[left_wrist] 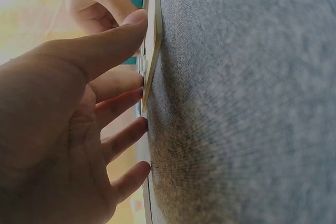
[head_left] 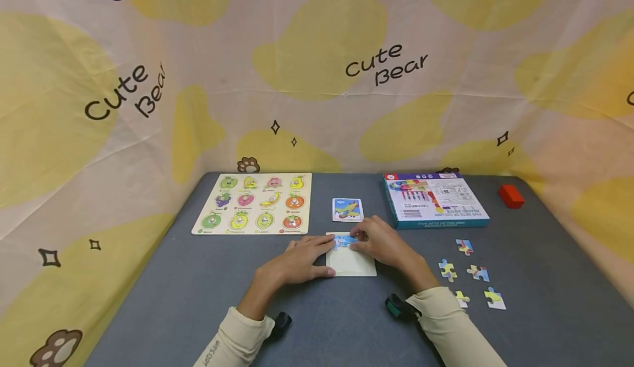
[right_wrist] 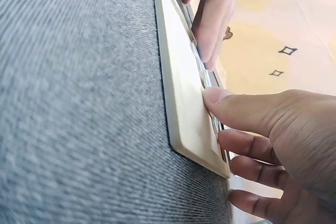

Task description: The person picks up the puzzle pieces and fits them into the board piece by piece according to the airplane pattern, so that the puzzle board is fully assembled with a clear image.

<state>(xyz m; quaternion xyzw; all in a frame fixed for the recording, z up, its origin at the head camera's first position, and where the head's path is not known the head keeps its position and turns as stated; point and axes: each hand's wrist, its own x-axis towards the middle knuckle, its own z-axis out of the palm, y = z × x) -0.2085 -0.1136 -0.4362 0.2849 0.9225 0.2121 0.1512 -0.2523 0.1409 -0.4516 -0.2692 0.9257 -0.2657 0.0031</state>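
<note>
A cream puzzle board (head_left: 354, 265) lies on the table in front of me, with blue jigsaw pieces (head_left: 342, 241) along its far edge. Fingers fairly straight, my left hand (head_left: 303, 258) rests on the board's left side, its fingertips at the pieces and its thumb on the near left edge. At the upper right of the board my right hand (head_left: 381, 241) pinches a jigsaw piece (right_wrist: 215, 124) between thumb and index finger, low over the surface. The fingers hide most of that piece. Just beyond the board lies a picture card (head_left: 348, 209) with a yellow airplane.
Several loose jigsaw pieces (head_left: 448, 270) lie to the right, beside my right forearm. A fruit picture board (head_left: 252, 204) stands back left. At the back right are a flat game box (head_left: 436, 202) and a red block (head_left: 511, 196). A printed cloth (head_left: 317, 108) hangs behind the table.
</note>
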